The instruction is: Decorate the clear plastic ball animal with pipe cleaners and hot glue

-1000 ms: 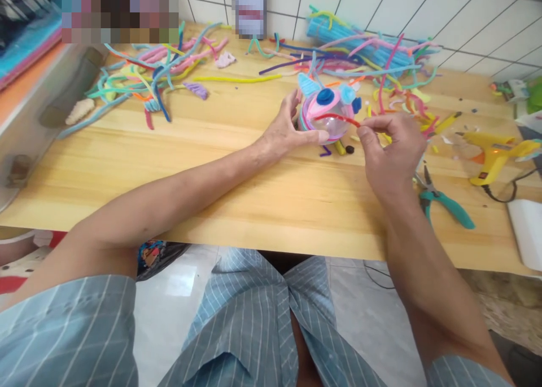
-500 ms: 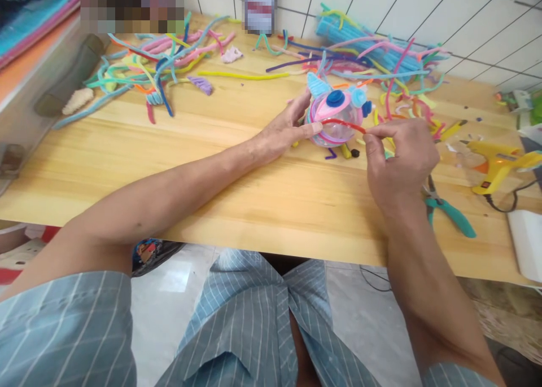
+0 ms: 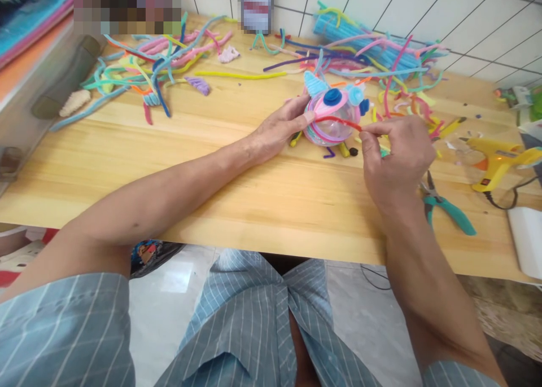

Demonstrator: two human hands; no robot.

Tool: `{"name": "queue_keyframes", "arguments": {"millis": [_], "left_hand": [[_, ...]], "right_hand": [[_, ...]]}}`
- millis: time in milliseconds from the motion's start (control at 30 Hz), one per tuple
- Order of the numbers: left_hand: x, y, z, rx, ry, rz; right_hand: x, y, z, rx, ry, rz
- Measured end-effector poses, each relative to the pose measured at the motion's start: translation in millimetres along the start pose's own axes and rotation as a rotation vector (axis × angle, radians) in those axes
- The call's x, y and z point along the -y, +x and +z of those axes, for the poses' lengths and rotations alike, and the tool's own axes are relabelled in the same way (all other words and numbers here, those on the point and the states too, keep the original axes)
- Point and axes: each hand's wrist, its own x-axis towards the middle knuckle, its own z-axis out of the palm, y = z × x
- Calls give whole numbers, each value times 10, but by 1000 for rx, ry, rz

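Observation:
A clear rounded plastic body trimmed with pipe cleaners makes up a pink and blue craft figure (image 3: 339, 128), with blue ear-like pieces on top and yellow and purple bits at its base. My left hand (image 3: 292, 116) grips its left side, the thumb on the near face and the other fingers partly hidden behind. A red pipe cleaner (image 3: 339, 119) bows across the front of the figure, its left end at my left thumb. My right hand (image 3: 396, 155) pinches the right end of it between thumb and forefinger.
Loose pipe cleaners (image 3: 169, 54) lie at the back left, with a blue bundle (image 3: 372, 43) against the tiled wall. To the right are teal-handled pliers (image 3: 451, 209), a yellow glue gun (image 3: 495, 161) with its cord, and a white box (image 3: 525, 240). A phone (image 3: 256, 9) leans at the back.
My left thumb has slid a little left along the red pipe cleaner, showing more of the figure's side. The whole view has shifted slightly; my right hand keeps its pinch.

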Motion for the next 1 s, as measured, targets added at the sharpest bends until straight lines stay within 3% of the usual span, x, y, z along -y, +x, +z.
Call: {"name": "queue_keyframes", "arguments": {"millis": [300, 567, 833, 1000], "left_hand": [[230, 72, -103, 124, -237, 113], [195, 23, -104, 124, -232, 88], [248, 19, -98, 117, -193, 138], [227, -9, -102, 55, -222, 91]], "right_hand": [[-106, 5, 86, -78, -92, -100], [-66, 67, 147, -115, -25, -24], [-98, 77, 253, -86, 179, 123], [-47, 87, 283, -162, 154, 110]]}}
